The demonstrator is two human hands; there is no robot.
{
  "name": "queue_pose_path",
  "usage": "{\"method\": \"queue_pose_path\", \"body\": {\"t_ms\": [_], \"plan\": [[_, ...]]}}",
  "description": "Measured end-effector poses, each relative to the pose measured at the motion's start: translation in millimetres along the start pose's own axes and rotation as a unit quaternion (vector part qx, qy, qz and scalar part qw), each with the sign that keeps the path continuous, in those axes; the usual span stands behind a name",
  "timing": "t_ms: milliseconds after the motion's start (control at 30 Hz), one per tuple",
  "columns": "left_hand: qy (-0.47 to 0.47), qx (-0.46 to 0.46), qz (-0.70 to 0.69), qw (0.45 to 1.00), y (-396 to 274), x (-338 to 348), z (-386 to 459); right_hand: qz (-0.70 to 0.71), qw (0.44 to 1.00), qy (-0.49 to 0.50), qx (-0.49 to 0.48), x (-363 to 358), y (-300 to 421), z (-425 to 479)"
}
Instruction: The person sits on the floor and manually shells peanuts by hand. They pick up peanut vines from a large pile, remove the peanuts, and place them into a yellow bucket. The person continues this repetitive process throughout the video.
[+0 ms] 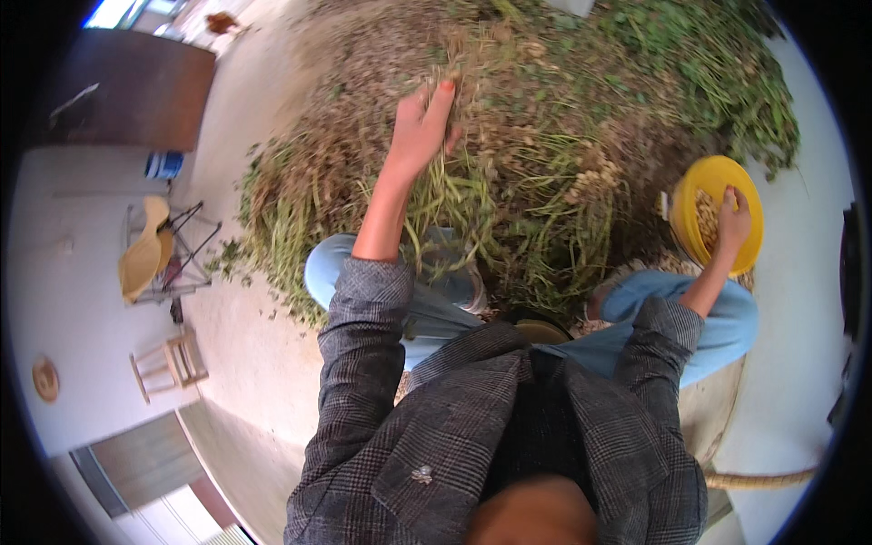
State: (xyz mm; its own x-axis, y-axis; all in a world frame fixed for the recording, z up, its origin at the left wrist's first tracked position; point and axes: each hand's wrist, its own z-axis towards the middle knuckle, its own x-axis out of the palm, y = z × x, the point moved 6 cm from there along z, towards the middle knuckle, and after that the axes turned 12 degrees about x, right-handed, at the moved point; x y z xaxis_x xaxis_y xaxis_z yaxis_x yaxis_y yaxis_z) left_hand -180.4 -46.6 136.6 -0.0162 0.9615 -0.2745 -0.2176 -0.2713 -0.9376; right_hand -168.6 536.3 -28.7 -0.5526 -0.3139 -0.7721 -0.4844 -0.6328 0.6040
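Observation:
My left hand (426, 126) is over a large heap of uprooted peanut plants (443, 197), its fingers among dry stems. Motion blur hides whether it grips any of them. My right hand (734, 221) reaches over the mouth of a yellow plastic bucket (729, 174), its fingers bent above the peanuts (707, 218) inside. Whether anything is between those fingers cannot be seen. The bucket tilts towards me, beside my right knee. A cluster of pale peanut pods (596, 174) shows on the heap between my hands.
Greener leafy plants (722, 75) lie at the far right, against a white wall (811, 225). Off to the left stand a yellow chair (146, 252), a small wooden stool (174, 364), a blue container (163, 165) and a dark brown panel (129, 88). A chicken (221, 24) is farther back.

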Motion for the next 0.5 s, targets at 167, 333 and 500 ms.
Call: {"method": "queue_pose_path", "body": {"t_ms": [167, 333, 500], "plan": [[-0.128, 0.198, 0.467, 0.852, -88.2, -91.4, 5.4, -0.014, 0.993, 0.104, -0.049, 26.3, 26.2, -26.0], [-0.103, 0.105, 0.720, 0.678, -76.8, -214.1, -19.2, -0.030, 0.980, 0.170, -0.097, 38.7, 57.3, -59.4], [-0.101, -0.054, 0.744, 0.659, 17.9, -337.4, -57.4, -0.060, 0.970, 0.199, -0.123, 53.6, 53.5, -78.7]]}}
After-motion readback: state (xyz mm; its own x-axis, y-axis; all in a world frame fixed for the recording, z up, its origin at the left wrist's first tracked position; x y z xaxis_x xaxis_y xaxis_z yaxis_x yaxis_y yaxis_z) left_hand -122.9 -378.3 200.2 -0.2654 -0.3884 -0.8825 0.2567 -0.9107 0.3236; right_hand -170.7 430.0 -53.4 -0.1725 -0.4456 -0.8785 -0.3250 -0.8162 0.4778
